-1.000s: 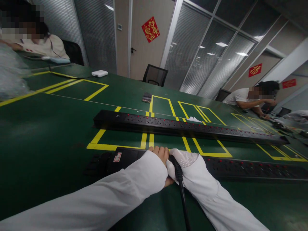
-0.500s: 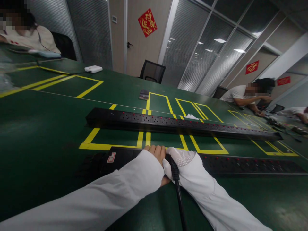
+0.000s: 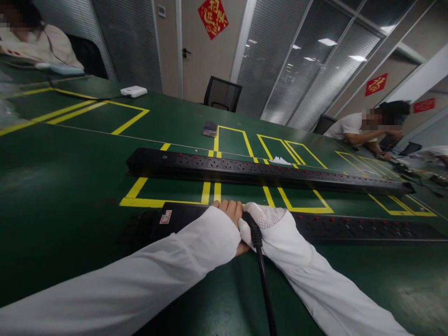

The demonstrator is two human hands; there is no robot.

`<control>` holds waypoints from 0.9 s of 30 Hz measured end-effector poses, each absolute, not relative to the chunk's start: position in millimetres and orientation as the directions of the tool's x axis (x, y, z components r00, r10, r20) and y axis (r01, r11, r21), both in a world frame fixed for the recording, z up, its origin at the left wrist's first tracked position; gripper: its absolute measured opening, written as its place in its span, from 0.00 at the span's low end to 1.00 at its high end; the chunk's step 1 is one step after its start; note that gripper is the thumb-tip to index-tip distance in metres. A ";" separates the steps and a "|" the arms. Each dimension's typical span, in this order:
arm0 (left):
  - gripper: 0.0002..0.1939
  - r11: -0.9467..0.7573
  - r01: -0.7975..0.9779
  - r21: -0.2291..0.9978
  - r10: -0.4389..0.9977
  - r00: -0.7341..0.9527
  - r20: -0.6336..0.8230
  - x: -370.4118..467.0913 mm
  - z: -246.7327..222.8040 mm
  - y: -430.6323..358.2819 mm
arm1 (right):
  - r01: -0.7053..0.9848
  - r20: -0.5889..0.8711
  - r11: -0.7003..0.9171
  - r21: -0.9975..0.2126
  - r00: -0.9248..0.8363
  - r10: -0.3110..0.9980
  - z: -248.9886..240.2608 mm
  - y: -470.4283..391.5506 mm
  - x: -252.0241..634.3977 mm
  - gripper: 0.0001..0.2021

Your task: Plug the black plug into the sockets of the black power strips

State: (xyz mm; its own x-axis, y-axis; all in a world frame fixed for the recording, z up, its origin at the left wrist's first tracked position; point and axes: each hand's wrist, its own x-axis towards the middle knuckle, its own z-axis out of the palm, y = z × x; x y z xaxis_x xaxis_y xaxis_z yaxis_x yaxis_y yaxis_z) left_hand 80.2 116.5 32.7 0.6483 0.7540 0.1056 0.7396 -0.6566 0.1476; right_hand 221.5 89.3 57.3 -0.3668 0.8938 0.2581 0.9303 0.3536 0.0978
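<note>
Both arms wear long white sleeves of smooth, slightly shiny fabric, creased in soft folds along their length. The left sleeve ends in a plain cuff at the wrist, leaving the left hand (image 3: 231,219) bare with the fingers showing beyond it. The right sleeve runs on over the right hand (image 3: 263,225) as a white cover, with a panel of fine dotted mesh across the knuckles.

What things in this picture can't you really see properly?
1. The plug under the right hand: the hand covers it, only the black cable shows.
2. The left hand: its sleeve hides all but the fingertips.
3. The near power strip: the arms hide its middle, the right edge cuts it off.
4. The red label on it: too small to read.
5. The small dark thing far back: too small to name.
</note>
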 end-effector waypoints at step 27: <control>0.39 -0.617 0.771 0.159 0.786 0.614 0.077 84.2 30.9 117.5 | 0.924 0.260 0.372 0.088 -0.382 0.887 61.9 86.1 219.7 0.15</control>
State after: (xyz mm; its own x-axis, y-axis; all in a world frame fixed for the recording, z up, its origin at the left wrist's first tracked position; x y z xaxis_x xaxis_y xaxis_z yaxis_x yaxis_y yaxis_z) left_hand 84.2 117.5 30.9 0.6135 0.7859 0.0773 0.7706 -0.6172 0.1589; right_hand 219.7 86.1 61.9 -0.3821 0.8867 0.2602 0.9239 0.3722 0.0885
